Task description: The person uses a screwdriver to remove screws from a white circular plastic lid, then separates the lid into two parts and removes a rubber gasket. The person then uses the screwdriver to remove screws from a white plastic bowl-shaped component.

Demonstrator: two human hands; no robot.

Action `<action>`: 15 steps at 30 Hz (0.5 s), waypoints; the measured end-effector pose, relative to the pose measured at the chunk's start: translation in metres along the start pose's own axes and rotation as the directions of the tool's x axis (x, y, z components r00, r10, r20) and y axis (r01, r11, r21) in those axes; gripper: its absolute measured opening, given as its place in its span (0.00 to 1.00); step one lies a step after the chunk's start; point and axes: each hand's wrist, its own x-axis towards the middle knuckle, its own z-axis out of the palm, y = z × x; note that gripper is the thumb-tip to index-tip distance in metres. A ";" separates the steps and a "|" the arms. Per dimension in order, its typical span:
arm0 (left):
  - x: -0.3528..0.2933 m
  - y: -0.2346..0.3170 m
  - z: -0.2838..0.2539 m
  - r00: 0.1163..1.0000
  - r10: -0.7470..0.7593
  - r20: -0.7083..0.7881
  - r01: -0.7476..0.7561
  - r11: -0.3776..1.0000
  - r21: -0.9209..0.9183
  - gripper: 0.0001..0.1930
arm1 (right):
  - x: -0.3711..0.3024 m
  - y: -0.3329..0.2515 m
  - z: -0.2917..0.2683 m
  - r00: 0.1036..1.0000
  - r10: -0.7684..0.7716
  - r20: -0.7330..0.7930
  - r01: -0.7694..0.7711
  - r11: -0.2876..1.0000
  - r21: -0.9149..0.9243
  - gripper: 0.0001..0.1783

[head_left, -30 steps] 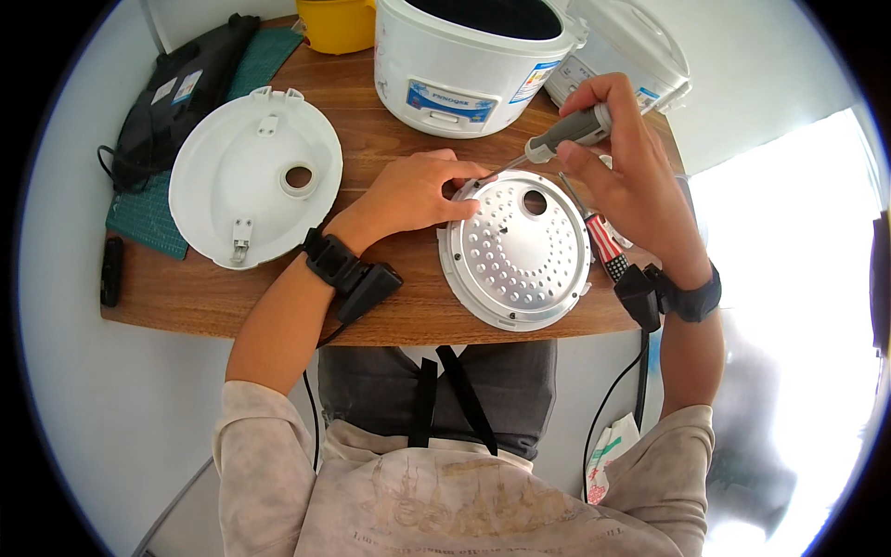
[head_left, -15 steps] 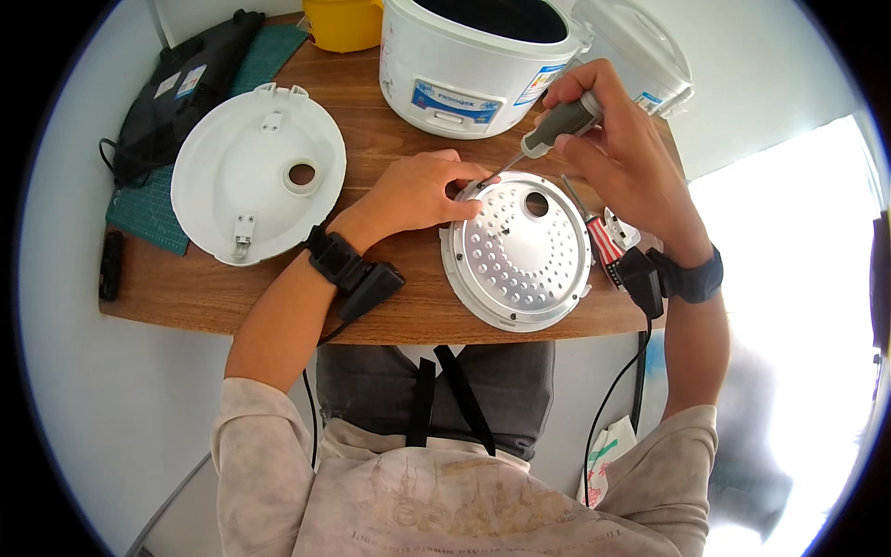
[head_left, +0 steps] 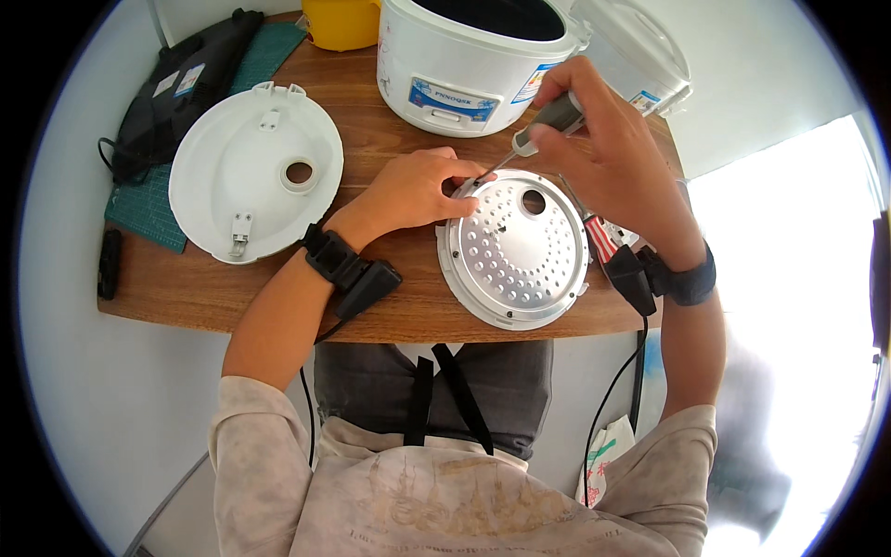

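Observation:
A round perforated metal inner lid (head_left: 524, 265) on a white plastic rim lies at the table's front edge. My left hand (head_left: 413, 190) holds its upper left edge between thumb and bent forefinger. In my right hand (head_left: 617, 158) is a screwdriver (head_left: 559, 117) with a grey handle, slanting down to the left. Its tip meets the lid's rim by a small dark screw, right beside my left fingertips. More screws sit along the rim, and a round hole (head_left: 534, 201) opens near the far side. To the left, a white outer lid (head_left: 213, 190) lies with its inside up.
A white rice cooker body (head_left: 445, 56) stands behind the lid, with another white lid (head_left: 640, 56) to its right. A second screwdriver, red-and-white-striped (head_left: 603, 239), lies under my right wrist. At left are a black device (head_left: 176, 102), a green cutting mat (head_left: 144, 218) and a yellow container (head_left: 342, 23).
My right hand has turned and shifted slightly left with the screwdriver handle. The tip stays at the rim, and my left hand keeps its hold.

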 end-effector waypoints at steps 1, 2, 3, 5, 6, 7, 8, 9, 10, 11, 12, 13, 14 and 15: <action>0.000 0.002 -0.001 1.000 -0.005 0.007 0.005 1.000 0.000 0.23 | 0.002 -0.001 0.001 1.000 -0.018 0.000 0.018 0.998 -0.058 0.14; 0.001 0.003 -0.001 1.000 -0.011 0.014 0.011 1.000 0.000 0.23 | 0.005 -0.001 0.001 0.999 -0.036 0.002 0.036 0.993 -0.116 0.15; 0.000 0.004 -0.002 1.000 -0.012 0.014 0.012 1.000 -0.003 0.23 | 0.007 -0.001 0.003 0.998 -0.055 0.005 0.055 0.984 -0.171 0.15; -0.001 0.004 -0.003 1.000 -0.013 0.014 0.013 1.000 -0.009 0.23 | 0.010 -0.004 0.005 0.996 -0.091 0.015 0.092 0.975 -0.200 0.15; -0.001 0.004 -0.003 1.000 -0.009 0.011 0.009 1.000 0.002 0.23 | 0.011 -0.005 0.006 0.994 -0.109 0.021 0.111 0.970 -0.215 0.15; 0.000 0.003 -0.002 1.000 -0.004 0.008 0.004 1.000 0.013 0.22 | 0.012 -0.006 0.008 0.993 -0.116 0.016 0.117 0.968 -0.222 0.15; 0.000 0.003 -0.002 1.000 -0.001 0.005 0.000 1.000 0.024 0.22 | 0.011 -0.007 0.010 0.992 -0.123 0.012 0.122 0.966 -0.230 0.15; 0.000 0.003 -0.001 1.000 -0.001 0.005 0.001 1.000 0.012 0.22 | 0.011 -0.007 0.011 0.991 -0.130 0.007 0.128 0.963 -0.237 0.14; 0.000 0.003 -0.001 1.000 -0.002 0.006 0.002 1.000 0.001 0.22 | 0.012 -0.007 0.011 0.991 -0.137 0.004 0.134 0.964 -0.231 0.14; -0.001 0.004 -0.001 1.000 -0.002 0.006 0.003 1.000 -0.010 0.22 | 0.013 -0.007 0.012 0.990 -0.144 0.000 0.140 0.964 -0.224 0.15; -0.001 0.003 -0.001 1.000 0.003 0.006 -0.003 1.000 -0.005 0.22 | 0.014 -0.008 0.012 0.988 -0.151 -0.003 0.147 0.964 -0.220 0.15; -0.001 0.003 -0.002 1.000 0.008 0.006 -0.008 1.000 0.001 0.22 | 0.014 -0.008 0.012 0.992 -0.129 -0.005 0.126 0.975 -0.184 0.15; -0.002 0.003 -0.002 1.000 0.012 0.005 -0.012 1.000 0.006 0.22 | 0.013 -0.007 0.012 0.994 -0.106 -0.007 0.104 0.984 -0.148 0.15; -0.002 0.003 -0.002 1.000 0.017 0.001 -0.017 1.000 0.009 0.23 | 0.012 -0.006 0.011 0.997 -0.082 -0.008 0.080 0.990 -0.113 0.16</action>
